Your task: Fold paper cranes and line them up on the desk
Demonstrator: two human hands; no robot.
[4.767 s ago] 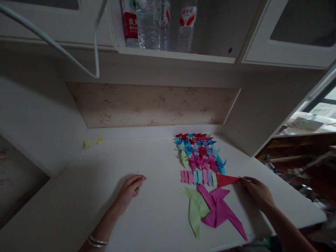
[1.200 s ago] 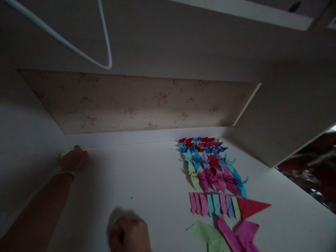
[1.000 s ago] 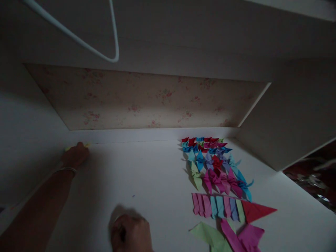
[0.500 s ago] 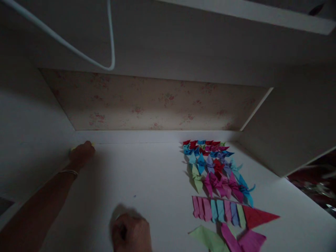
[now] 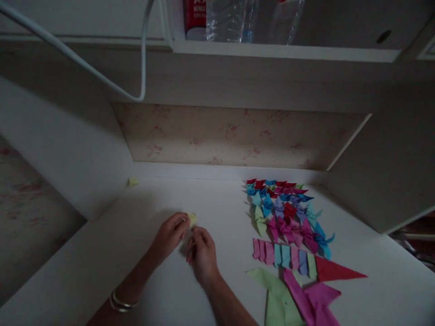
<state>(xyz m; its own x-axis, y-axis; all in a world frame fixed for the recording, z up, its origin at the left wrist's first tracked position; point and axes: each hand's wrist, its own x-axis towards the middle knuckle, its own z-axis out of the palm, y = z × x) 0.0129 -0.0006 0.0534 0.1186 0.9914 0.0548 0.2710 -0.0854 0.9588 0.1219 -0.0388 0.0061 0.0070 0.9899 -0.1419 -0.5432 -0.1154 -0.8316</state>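
Note:
My left hand [image 5: 172,235] is over the middle of the white tabletop. A small yellow folded paper [image 5: 192,219] is pinched at its fingertips. Close on its right is my right hand [image 5: 203,253], fingers loosely curled, fingertips just below the yellow paper; whether they touch it or hold anything is hidden. A second yellow folded paper [image 5: 132,181] lies at the back left corner. On the right are rows of small origami cranes [image 5: 282,208] in several colours. In front of them lie a row of folded strips [image 5: 280,256] and a red paper triangle [image 5: 340,269].
A large green folded paper [image 5: 280,294] and a magenta one [image 5: 319,299] overlap at the front right. A white cable [image 5: 102,77] hangs at upper left. Plastic bottles [image 5: 226,20] stand on the shelf [image 5: 282,50] above. Side panels flank the tabletop [image 5: 217,194].
My left hand has come back from the far left corner to the middle with one yellow paper. My right hand has moved up beside it. The view has tilted up, showing the shelf bottles.

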